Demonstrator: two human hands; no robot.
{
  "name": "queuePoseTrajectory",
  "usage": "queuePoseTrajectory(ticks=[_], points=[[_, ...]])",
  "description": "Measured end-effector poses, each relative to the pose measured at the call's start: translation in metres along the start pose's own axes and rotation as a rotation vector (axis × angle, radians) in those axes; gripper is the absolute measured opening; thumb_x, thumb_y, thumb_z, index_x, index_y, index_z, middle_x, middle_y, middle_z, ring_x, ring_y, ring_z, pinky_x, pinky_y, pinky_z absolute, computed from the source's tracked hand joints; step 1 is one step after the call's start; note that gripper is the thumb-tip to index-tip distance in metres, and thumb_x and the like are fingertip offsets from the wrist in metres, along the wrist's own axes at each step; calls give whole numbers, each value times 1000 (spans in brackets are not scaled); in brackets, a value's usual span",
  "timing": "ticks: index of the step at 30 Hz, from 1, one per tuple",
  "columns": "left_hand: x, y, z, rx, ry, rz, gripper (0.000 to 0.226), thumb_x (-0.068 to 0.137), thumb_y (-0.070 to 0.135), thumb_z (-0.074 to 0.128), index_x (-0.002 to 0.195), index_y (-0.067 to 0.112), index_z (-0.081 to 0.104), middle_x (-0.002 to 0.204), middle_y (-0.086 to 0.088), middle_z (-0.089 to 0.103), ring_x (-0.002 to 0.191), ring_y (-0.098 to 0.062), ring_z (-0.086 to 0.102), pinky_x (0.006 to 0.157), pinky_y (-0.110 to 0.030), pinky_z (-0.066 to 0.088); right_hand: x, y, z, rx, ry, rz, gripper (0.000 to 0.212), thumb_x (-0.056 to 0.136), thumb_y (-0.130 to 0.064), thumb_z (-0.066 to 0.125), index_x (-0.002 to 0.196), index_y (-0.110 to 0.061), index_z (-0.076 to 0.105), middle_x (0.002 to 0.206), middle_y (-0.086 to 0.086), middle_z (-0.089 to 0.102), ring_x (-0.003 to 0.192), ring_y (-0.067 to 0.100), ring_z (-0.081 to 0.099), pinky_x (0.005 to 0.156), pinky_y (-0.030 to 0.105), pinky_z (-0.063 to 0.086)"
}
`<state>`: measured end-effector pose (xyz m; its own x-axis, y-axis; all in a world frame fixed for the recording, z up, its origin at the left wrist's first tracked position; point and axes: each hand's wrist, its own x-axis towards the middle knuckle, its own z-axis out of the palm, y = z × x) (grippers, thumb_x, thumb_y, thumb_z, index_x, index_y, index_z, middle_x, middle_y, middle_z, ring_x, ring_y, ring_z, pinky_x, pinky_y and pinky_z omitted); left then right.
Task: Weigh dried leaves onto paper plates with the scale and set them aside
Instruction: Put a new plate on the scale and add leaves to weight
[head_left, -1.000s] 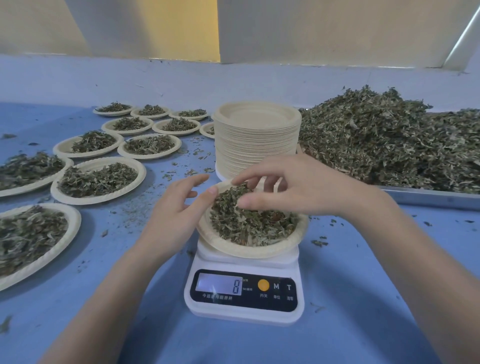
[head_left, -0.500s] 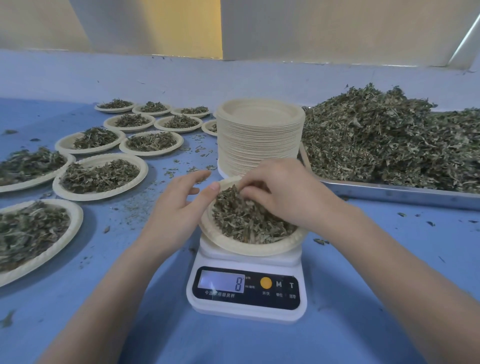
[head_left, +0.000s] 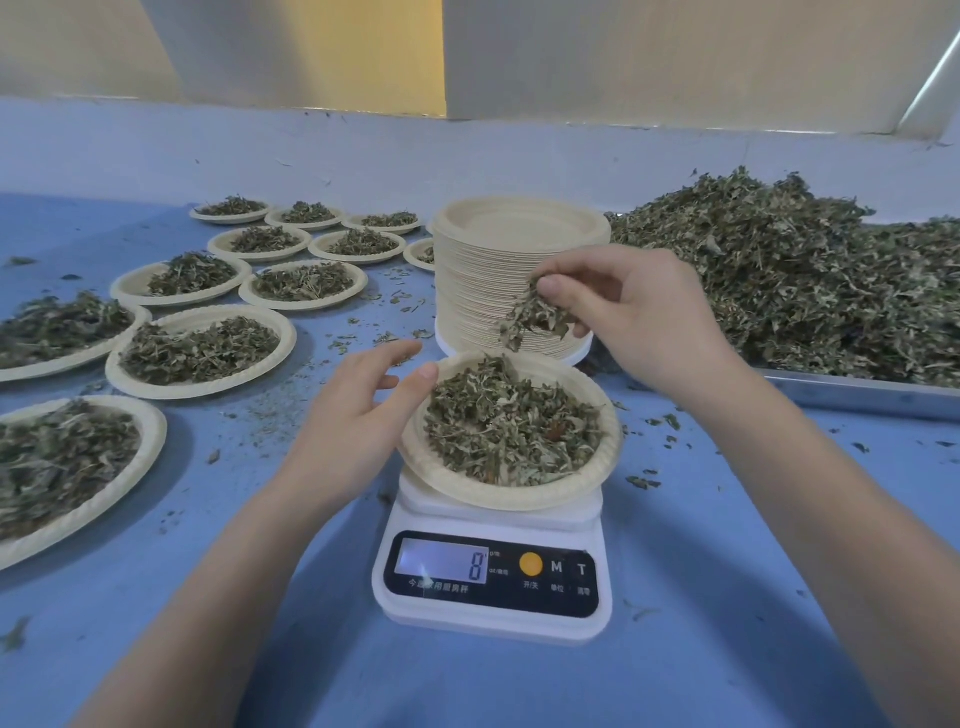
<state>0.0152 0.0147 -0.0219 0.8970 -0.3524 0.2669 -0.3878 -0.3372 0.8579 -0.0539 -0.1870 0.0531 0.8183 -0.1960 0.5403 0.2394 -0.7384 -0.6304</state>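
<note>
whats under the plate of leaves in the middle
The plate sits on a white kitchen scale reading 8. Its weighing platform is mostly covered by the plate, so only its front edge shows. The left hand touches the plate's rim.

Head-worn wide-angle view, looking forward and down over a blue table (head_left: 727, 597) from close range.

The single camera sits above the person's forearms, which enter from the lower left and lower right corners and meet near frame centre. It faces the far wall, whose base crosses the upper third of the frame. Nearest the lens, at lower centre, stands the scale (head_left: 493, 582), its display readable; the left hand (head_left: 358, 415) and right hand (head_left: 639, 306) appear just above it at mid-frame. Filled plates (head_left: 202, 353) recede toward the upper left, and the leaf pile (head_left: 805, 280) fills the right edge. Straight lines bow near the borders. No second view is given.
</note>
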Motion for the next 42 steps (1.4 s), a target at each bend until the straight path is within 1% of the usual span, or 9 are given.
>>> queuePoseTrajectory(ticks=[17, 21, 27, 30, 33, 35, 37, 39, 42], points=[[0, -1, 0, 28, -16, 13, 44, 90, 49, 46, 130, 32, 52, 130, 11, 49, 108, 1, 49, 87, -21, 32, -1, -2, 3, 53, -67, -1, 19, 87, -23, 66, 81, -40, 63, 78, -3, 70, 50, -1, 54, 66, 16, 48], [1, -1, 1, 39, -22, 17, 44, 90, 49, 45, 130, 33, 52, 130, 12, 49, 105, 5, 48, 80, -13, 32, -1, -2, 6, 50, -75, -5, 20, 87, -21, 67, 81, -40, 62, 81, 0, 71, 49, -1, 54, 66, 17, 48], [0, -2, 1, 25, -21, 16, 45, 88, 51, 46, 130, 34, 52, 128, 13, 50, 103, 12, 47, 77, -9, 33, 0, 2, 3, 39, -70, -26, 20, 87, -22, 66, 81, -41, 63, 77, -9, 69, 49, -2, 55, 64, 13, 48], [1, -3, 1, 21, -17, 11, 44, 88, 50, 46, 129, 34, 52, 128, 14, 50, 105, 8, 48, 78, -13, 34, 5, 13, -10, -90, 4, -44, 13, 88, -25, 66, 87, -38, 67, 80, -13, 67, 62, 1, 59, 72, 15, 47], [2, -4, 1, 7, -10, 1, 43, 89, 50, 47, 128, 34, 53, 128, 14, 51, 104, 9, 48, 79, -13, 34, 17, 41, -29, -464, 163, -43, 18, 92, -26, 59, 104, -22, 71, 95, -2, 67, 87, 15, 60, 80, 20, 38], [1, -4, 1, 5, -14, 2, 42, 89, 50, 47, 128, 35, 53, 128, 14, 51, 104, 12, 47, 77, -10, 33, 21, 69, -37, -662, 21, 54, 26, 97, -24, 50, 114, -15, 68, 109, 7, 66, 101, 23, 57, 84, 26, 37], [1, -4, 2, 10, -28, 8, 49, 84, 56, 45, 128, 36, 53, 128, 14, 50, 105, 11, 48, 77, -11, 33, 18, 87, -38, -792, -302, 228, 34, 101, -27, 40, 123, -12, 61, 119, 14, 61, 111, 29, 54, 91, 34, 42], [0, -3, 2, 13, -36, 10, 61, 75, 63, 41, 128, 36, 53, 128, 14, 50, 107, 7, 49, 80, -13, 33, 14, 90, -37, -812, -443, 293, 36, 102, -29, 37, 122, -14, 62, 110, 13, 65, 101, 28, 59, 85, 36, 47], [1, -3, 2, 6, -27, 5, 58, 77, 61, 43, 128, 36, 53, 128, 14, 50, 105, 8, 48, 77, -12, 33, 17, 81, -36, -714, -255, 183, 31, 97, -35, 47, 98, -17, 72, 77, 4, 68, 66, 20, 58, 62, 32, 48]])
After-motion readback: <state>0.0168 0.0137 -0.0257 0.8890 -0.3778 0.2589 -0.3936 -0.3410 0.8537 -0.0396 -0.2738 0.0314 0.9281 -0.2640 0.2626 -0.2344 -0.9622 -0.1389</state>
